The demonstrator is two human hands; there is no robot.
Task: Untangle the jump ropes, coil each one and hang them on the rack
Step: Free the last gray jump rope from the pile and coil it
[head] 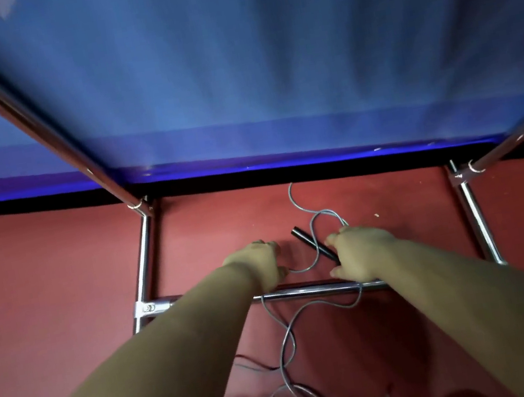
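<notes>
Grey jump rope (286, 340) loops between both hands on red floor (40, 270); left hand (259, 263) pinches cord, right hand (359, 251) grips black handle (311, 242).

No text, label, brand or number can be read anywhere (the whole view is rather blurred).

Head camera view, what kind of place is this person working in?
Probably a sports or gym room: a red carpeted floor, a blue curtain along the wall, a chrome rack and a grey jump rope on the floor.
</notes>
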